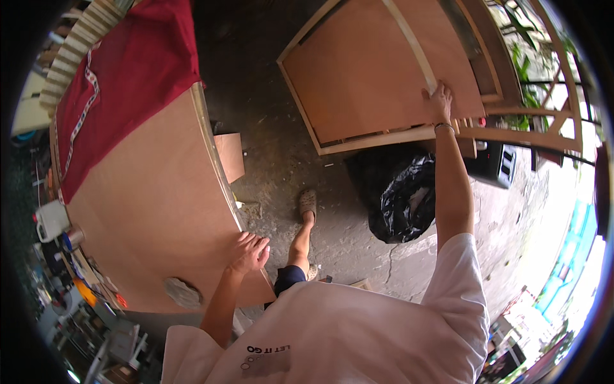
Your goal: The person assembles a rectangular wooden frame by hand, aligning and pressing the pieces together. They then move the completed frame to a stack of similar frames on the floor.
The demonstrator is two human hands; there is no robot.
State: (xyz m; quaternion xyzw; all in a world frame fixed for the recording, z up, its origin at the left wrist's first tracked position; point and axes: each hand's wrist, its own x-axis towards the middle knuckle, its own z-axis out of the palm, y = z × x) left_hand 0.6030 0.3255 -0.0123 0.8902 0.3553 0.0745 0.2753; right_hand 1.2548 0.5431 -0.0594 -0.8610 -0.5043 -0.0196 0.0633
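My right arm reaches far forward, and my right hand (440, 102) lies open on a plywood panel (364, 70) set in a wooden frame. Its fingers are spread near the end of a pale strip (412, 41) that runs across the panel. My left hand (248, 254) rests at the right edge of a large plywood-topped table (153, 192), its fingers curled. A small white spot shows at those fingertips; I cannot make out what it is.
Red cloth (137, 83) covers the table's far end. A grey stone-like lump (182, 292) and a white jug (51, 221) sit on its left side. A black plastic bag (403, 198) stands on the floor below my right arm. A small board (230, 157) leans by the table.
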